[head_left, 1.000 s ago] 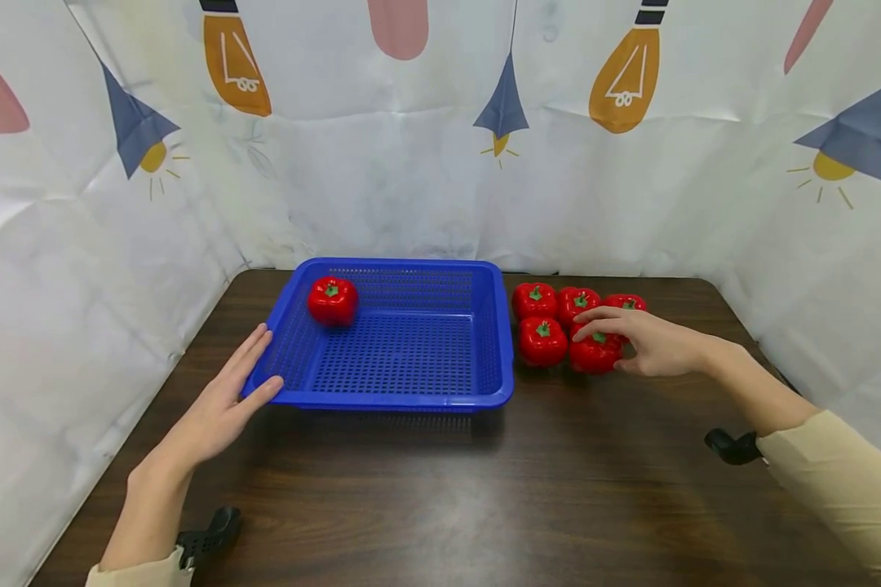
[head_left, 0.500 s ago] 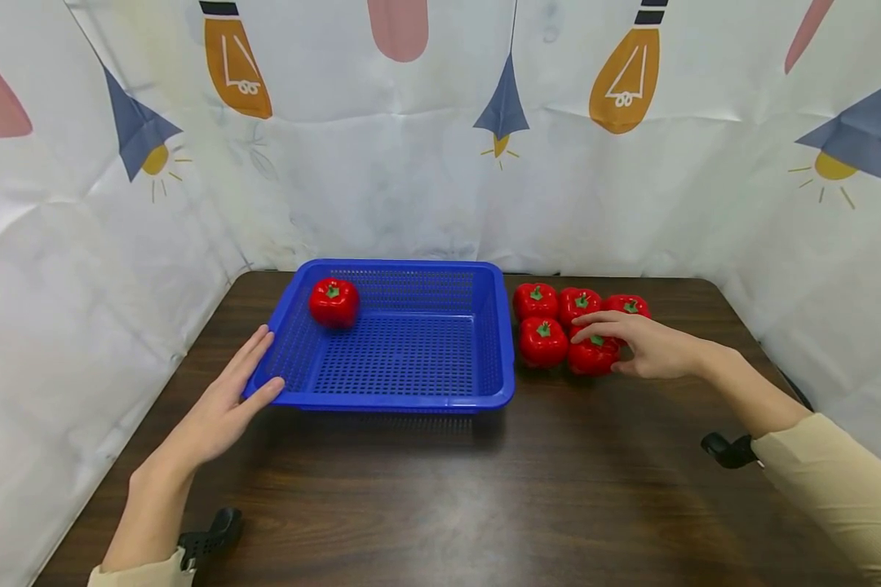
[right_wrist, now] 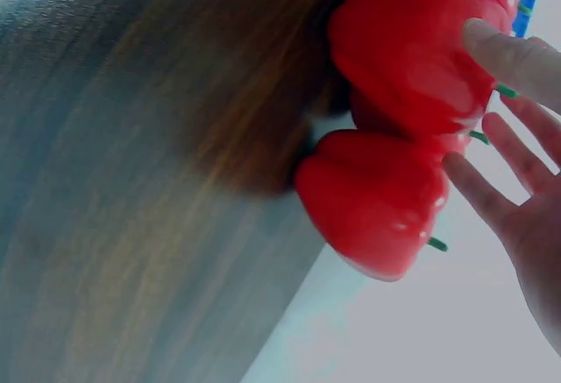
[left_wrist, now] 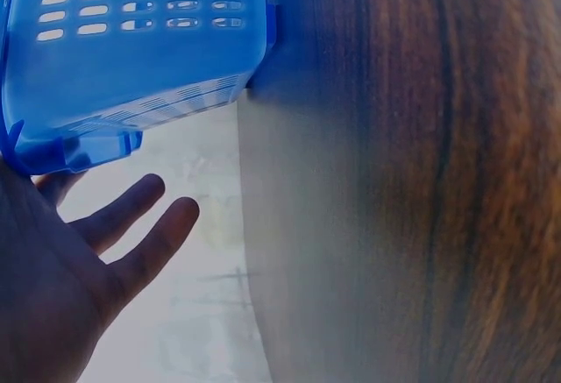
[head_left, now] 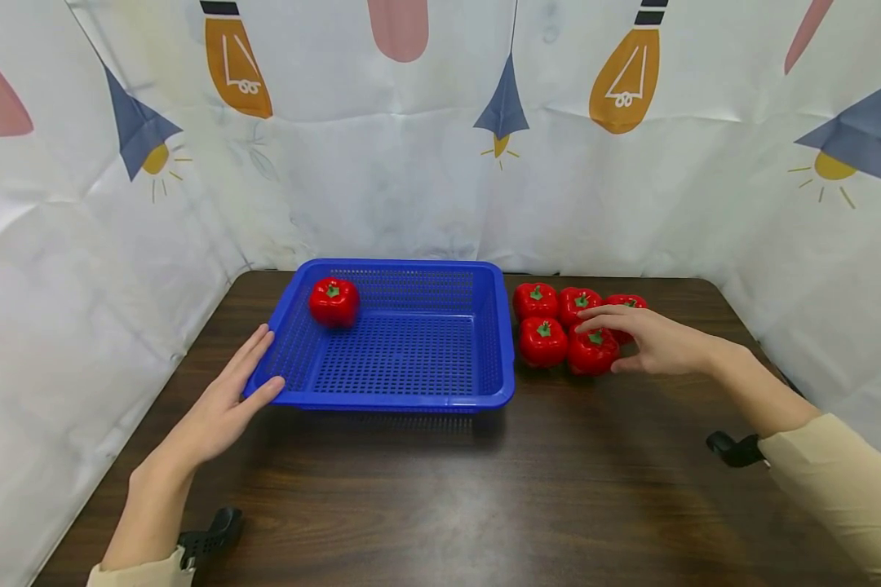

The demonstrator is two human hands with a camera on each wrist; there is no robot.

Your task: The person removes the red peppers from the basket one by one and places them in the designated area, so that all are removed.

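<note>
My left hand [head_left: 213, 416] lies at the front left corner of a blue plastic basket [head_left: 404, 400], its thumb on the rim and fingers extended along the side. In the left wrist view these fingers [left_wrist: 145, 251] look straight and spread beside the perforated basket wall [left_wrist: 131, 76]. One red bell pepper [head_left: 334, 302] with a green stem sits in the basket's back left corner. Over the front right pepper [head_left: 591, 352] of a group, my right hand [head_left: 657, 341] hovers with thumb and fingers apart. The right wrist view shows its thumb [right_wrist: 508, 54] overlapping a pepper [right_wrist: 412, 59].
Right of the basket, several more peppers stand close together, including a front left one [head_left: 543, 342], two behind [head_left: 534, 301] and another partly hidden by my right hand [head_left: 626, 302]. All rest on a dark wooden table [head_left: 440, 505]. A patterned white curtain [head_left: 404, 179] encloses the back and sides.
The front right pepper has shifted slightly left. My right hand has moved a little, and its fingers stand slightly wider from that pepper. The left hand and basket stay put.
</note>
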